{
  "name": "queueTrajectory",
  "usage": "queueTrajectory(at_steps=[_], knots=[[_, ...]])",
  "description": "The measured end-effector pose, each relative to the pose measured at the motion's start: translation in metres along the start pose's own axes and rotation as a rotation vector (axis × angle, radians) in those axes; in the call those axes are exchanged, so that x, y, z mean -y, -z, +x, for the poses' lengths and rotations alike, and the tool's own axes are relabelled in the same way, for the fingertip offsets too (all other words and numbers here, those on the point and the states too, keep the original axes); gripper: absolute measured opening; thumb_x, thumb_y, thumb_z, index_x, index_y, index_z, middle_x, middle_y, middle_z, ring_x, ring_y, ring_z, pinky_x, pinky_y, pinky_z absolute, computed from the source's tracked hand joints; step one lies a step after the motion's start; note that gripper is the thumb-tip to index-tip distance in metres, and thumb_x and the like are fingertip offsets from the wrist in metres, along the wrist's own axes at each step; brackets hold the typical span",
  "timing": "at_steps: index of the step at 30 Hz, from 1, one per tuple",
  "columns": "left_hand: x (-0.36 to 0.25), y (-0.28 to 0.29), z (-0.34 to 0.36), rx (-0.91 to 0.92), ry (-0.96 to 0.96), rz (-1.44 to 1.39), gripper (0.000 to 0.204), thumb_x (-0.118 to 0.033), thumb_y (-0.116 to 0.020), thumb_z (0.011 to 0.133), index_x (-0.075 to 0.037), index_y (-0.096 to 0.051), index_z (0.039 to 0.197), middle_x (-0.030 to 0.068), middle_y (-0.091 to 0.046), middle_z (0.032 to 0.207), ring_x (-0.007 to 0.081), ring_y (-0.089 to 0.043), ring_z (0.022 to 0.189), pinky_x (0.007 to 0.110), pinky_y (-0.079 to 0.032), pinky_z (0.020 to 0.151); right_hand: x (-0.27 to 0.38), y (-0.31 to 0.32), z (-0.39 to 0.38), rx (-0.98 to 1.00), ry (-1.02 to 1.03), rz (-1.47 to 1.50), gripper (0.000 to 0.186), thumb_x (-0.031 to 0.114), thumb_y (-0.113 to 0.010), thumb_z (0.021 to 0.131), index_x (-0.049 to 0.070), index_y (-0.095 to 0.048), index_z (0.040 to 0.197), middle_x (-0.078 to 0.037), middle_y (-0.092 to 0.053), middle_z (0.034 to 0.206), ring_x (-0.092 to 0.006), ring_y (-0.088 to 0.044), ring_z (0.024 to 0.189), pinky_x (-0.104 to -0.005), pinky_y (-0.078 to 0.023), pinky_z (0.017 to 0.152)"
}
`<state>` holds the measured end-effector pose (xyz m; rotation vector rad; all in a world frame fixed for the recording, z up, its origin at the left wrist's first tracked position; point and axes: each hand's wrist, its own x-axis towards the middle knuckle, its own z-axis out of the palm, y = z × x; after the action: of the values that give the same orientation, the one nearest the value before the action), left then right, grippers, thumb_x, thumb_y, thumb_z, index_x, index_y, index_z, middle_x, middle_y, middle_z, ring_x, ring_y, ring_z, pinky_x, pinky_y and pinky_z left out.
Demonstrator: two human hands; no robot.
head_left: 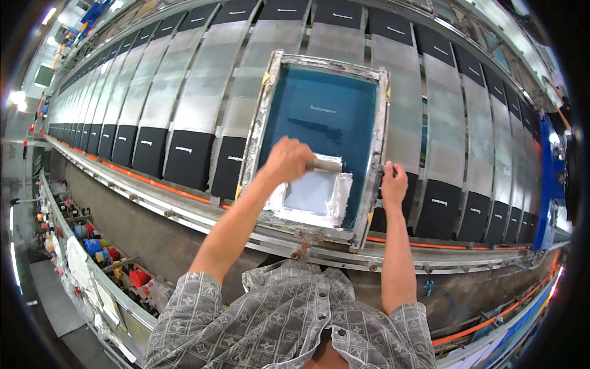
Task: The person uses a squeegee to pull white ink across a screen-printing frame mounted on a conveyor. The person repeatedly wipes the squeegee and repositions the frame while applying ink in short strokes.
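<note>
My left hand (287, 161) is closed around the grey handle of a squeegee (327, 165), over the lower half of a printing screen. The screen's worn, ink-stained frame (382, 117) surrounds blue mesh (295, 92) with a small line of pale lettering. White ink (340, 200) lies thick on the mesh below the squeegee, around a paler grey rectangle. On the frame's right side, my right hand (394, 178) has its fingers curled against the edge, gripping it. The squeegee's blade is partly hidden by my left hand and the ink.
Black fabric pieces (190, 158) with small white prints lie along both ends of a long row of grey pallets (203, 92). A metal rail (160, 206) with an orange strip runs along the near side. At lower left, colourful containers (140, 278) stand on a rack.
</note>
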<state>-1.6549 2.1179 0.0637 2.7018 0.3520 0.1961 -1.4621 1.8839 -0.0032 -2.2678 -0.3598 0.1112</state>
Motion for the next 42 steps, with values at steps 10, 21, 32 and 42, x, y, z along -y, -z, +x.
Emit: queueTrajectory(at_steps=[10, 21, 32, 42], knots=[[0.010, 0.038, -0.165, -0.040, 0.028, 0.106, 0.043, -0.002, -0.072, 0.062, -0.012, -0.068, 0.104, 0.0009, -0.068, 0.108, 0.0213, -0.060, 0.088, 0.035, -0.045, 0.083, 0.082, -0.047, -0.042, 0.037, 0.008, 0.294, 0.031, 0.030, -0.060, 0.094, 0.002, -0.058, 0.080, -0.004, -0.051, 0.060, -0.0143, -0.047, 0.055, -0.0335, -0.040, 0.055], [0.095, 0.069, -0.193, 0.016, 0.045, 0.037, 0.025, -0.007, -0.075, 0.059, -0.012, -0.072, 0.084, 0.0033, -0.071, 0.082, 0.0223, -0.064, 0.072, 0.036, -0.046, 0.072, 0.116, -0.124, -0.082, 0.066, -0.061, 0.228, 0.030, 0.032, -0.059, 0.094, 0.002, -0.061, 0.088, -0.008, -0.059, 0.071, -0.0162, -0.053, 0.064, -0.0323, -0.043, 0.063], [0.162, 0.095, -0.068, 0.213, 0.087, 0.048, 0.025, -0.032, -0.083, 0.063, -0.014, -0.072, 0.077, 0.0100, -0.066, 0.067, 0.0346, -0.065, 0.069, 0.044, -0.051, 0.063, 0.236, -0.113, -0.053, 0.666, 0.414, 0.124, 0.037, 0.042, -0.068, 0.084, 0.006, -0.069, 0.094, -0.011, -0.068, 0.088, -0.0313, -0.061, 0.095, -0.0415, -0.044, 0.089], [0.140, 0.063, -0.126, 0.204, 0.091, 0.022, 0.016, -0.029, -0.076, 0.070, -0.015, -0.068, 0.070, 0.0085, -0.064, 0.064, 0.0316, -0.065, 0.066, 0.044, -0.051, 0.065, 0.235, -0.146, -0.137, 0.901, 0.760, -0.503, 0.019, 0.021, -0.071, 0.067, 0.007, -0.066, 0.079, -0.015, -0.062, 0.077, -0.0312, -0.060, 0.087, -0.0427, -0.043, 0.084]])
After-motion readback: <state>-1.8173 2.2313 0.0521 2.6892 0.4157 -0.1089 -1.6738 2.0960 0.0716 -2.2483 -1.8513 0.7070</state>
